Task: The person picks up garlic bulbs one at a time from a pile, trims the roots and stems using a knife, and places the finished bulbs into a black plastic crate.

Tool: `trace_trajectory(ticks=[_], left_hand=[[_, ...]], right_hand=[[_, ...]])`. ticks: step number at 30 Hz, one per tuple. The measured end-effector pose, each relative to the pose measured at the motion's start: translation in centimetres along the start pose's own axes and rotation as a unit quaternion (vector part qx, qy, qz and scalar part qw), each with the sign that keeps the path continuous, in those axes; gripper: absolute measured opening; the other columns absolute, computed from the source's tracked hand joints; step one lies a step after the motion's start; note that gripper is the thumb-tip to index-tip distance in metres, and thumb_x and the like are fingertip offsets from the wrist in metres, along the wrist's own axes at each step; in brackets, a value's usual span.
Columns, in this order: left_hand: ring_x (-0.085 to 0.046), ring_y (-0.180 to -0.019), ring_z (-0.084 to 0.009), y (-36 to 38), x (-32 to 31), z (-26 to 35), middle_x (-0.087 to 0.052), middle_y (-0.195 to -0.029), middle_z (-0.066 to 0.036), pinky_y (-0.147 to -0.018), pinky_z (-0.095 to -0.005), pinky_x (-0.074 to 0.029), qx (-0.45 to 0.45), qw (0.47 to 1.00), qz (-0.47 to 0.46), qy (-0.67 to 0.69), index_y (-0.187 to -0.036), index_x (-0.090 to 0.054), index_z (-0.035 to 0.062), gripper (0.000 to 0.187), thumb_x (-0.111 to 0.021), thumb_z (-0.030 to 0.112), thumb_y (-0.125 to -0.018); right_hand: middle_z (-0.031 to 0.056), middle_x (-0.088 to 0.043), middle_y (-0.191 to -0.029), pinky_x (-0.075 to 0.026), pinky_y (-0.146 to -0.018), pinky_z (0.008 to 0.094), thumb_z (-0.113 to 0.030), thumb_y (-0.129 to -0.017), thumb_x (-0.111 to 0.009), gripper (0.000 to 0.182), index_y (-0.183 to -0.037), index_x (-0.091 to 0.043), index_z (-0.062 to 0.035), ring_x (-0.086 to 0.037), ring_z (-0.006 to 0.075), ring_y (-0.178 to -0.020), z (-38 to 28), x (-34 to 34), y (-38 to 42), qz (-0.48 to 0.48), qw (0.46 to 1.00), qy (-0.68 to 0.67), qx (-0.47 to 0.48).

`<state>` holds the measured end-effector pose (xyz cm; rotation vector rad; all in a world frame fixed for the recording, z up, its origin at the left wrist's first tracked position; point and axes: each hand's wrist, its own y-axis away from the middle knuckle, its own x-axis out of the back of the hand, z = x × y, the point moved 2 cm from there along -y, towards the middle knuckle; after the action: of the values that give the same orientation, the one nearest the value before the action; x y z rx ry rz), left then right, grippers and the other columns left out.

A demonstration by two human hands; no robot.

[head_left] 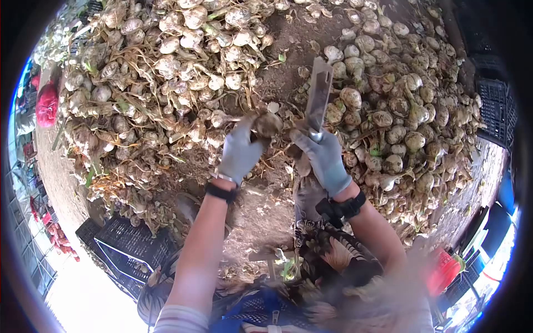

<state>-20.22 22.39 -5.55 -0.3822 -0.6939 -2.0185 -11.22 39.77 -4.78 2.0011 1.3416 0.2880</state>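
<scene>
My left hand [240,153], in a pale grey glove, is closed around a garlic bulb [268,125] near the middle of the view. The bulb is brownish and slightly blurred. In my right hand [326,161], gloved the same way, is a broad-bladed knife [318,94]. Its blade points up and away from me, to the right of the bulb and apart from it. My right fingers wrap its handle and hide most of it. Beyond both hands lie heaps of garlic bulbs, many with dry stalks.
One garlic heap [166,72] spreads on the left, another [411,111] on the right, with bare soil [294,41] between. Black crates stand at lower left [127,244] and far right [494,105]. A red mesh sack [48,105] sits at the left edge, a red object [441,272] at lower right.
</scene>
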Motion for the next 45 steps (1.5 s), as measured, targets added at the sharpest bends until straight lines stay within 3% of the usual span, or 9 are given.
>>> trace_trajectory(ticks=[11, 13, 17, 22, 24, 38, 40, 43, 45], left_hand=[[-0.062, -0.068, -0.0093, 7.6, 1.4, 3.4, -0.064, -0.095, -0.004, -0.054, -0.0218, -0.051, 0.213, 0.869, -0.103, 0.435, -0.131, -0.049, 0.0028, 0.044, -0.059, 0.007, -0.089], [-0.059, -0.066, -0.0082, 8.1, 2.1, 3.1, -0.063, -0.091, -0.003, -0.055, -0.0222, -0.047, 0.205, 0.928, -0.098, 0.295, -0.121, -0.054, 0.0023, 0.033, -0.062, 0.014, -0.091], [-0.063, -0.069, -0.0077, 10.2, 2.6, 0.7, -0.064, -0.092, -0.001, -0.051, -0.0189, -0.05, 0.096, 0.936, -0.006, 0.338, -0.14, -0.046, 0.0039, 0.058, -0.07, 0.01, -0.087], [-0.066, -0.076, -0.0095, 9.1, 3.7, 1.1, -0.067, -0.101, -0.004, -0.051, -0.0206, -0.054, -0.166, 0.978, -0.122, -0.039, -0.146, -0.04, 0.0057, 0.07, -0.071, 0.0, -0.084], [-0.068, -0.08, -0.0115, 8.7, 3.5, 3.7, -0.067, -0.107, -0.006, -0.051, -0.0217, -0.055, 0.247, 0.921, -0.123, 0.274, -0.148, -0.035, 0.0062, 0.075, -0.073, 0.001, -0.083], [-0.067, -0.083, -0.0113, 9.4, 4.7, 1.6, -0.068, -0.107, -0.007, -0.055, -0.0245, -0.056, 0.122, 0.903, -0.058, 0.408, -0.146, -0.039, 0.0045, 0.073, -0.075, 0.002, -0.082], [-0.067, -0.088, -0.0132, 7.9, 5.7, 3.0, -0.069, -0.106, -0.008, -0.068, -0.0274, -0.057, -0.117, 0.944, -0.212, -0.223, -0.138, -0.049, 0.0015, 0.068, -0.08, 0.007, -0.078], [-0.066, -0.093, -0.0147, 10.3, 5.5, 5.4, -0.069, -0.106, -0.008, -0.083, -0.0289, -0.054, 0.046, 0.952, -0.145, 0.265, -0.132, -0.056, -0.0011, 0.067, -0.084, 0.012, -0.072], [-0.069, -0.1, -0.0198, 10.1, 4.8, 4.8, -0.069, -0.113, -0.012, -0.089, -0.0333, -0.058, 0.124, 0.944, -0.108, 0.286, -0.131, -0.054, -0.0021, 0.075, -0.083, -0.005, -0.062]], right_hand=[[0.0029, -0.071, -0.099, -0.053, -0.07, 0.0264, -0.007, -0.083, -0.076, 0.035, -0.116, -0.067, -0.0011, -0.066, 0.0121, -0.079, -1.8, -2.6, 2.9, -0.114, 0.992, 0.042, 0.017], [0.0048, -0.068, -0.09, -0.054, -0.069, 0.0354, -0.01, -0.079, -0.075, 0.03, -0.108, -0.067, -0.0059, -0.068, 0.025, -0.075, -2.1, -2.0, 3.7, -0.071, 0.854, 0.414, 0.307], [0.0051, -0.061, -0.081, -0.05, -0.065, 0.04, -0.014, -0.073, -0.071, 0.026, -0.098, -0.064, -0.0122, -0.065, 0.0273, -0.075, -2.4, -2.7, 5.4, -0.115, 0.736, 0.553, 0.373], [0.0049, -0.061, -0.083, -0.05, -0.066, 0.041, -0.016, -0.073, -0.071, 0.028, -0.098, -0.061, -0.0124, -0.065, 0.026, -0.078, -2.5, -2.8, 5.0, -0.091, 0.709, 0.625, 0.314], [0.0049, -0.061, -0.083, -0.05, -0.067, 0.0411, -0.016, -0.074, -0.071, 0.028, -0.1, -0.061, -0.0127, -0.066, 0.0262, -0.078, -2.2, -2.1, 4.6, -0.084, 0.744, 0.599, 0.285], [0.0072, -0.063, -0.081, -0.052, -0.068, 0.0401, -0.016, -0.076, -0.068, 0.015, -0.091, -0.064, -0.0118, -0.066, 0.0287, -0.072, -1.5, -2.5, 5.4, -0.111, 0.736, 0.592, 0.309], [0.0088, -0.066, -0.082, -0.053, -0.069, 0.0398, -0.016, -0.081, -0.067, 0.018, -0.098, -0.066, -0.0131, -0.068, 0.0292, -0.075, -1.0, -2.2, 5.4, -0.134, 0.747, 0.577, 0.302], [0.0122, -0.069, -0.085, -0.055, -0.071, 0.0393, -0.017, -0.086, -0.064, 0.02, -0.105, -0.068, -0.0125, -0.07, 0.0305, -0.08, 0.7, 1.3, 1.8, -0.099, 0.778, 0.615, -0.084], [0.0157, -0.071, -0.087, -0.056, -0.072, 0.0394, -0.022, -0.088, -0.065, 0.027, -0.112, -0.068, -0.0105, -0.07, 0.0327, -0.08, 2.1, 1.4, 3.9, -0.089, 0.792, 0.604, 0.005]])
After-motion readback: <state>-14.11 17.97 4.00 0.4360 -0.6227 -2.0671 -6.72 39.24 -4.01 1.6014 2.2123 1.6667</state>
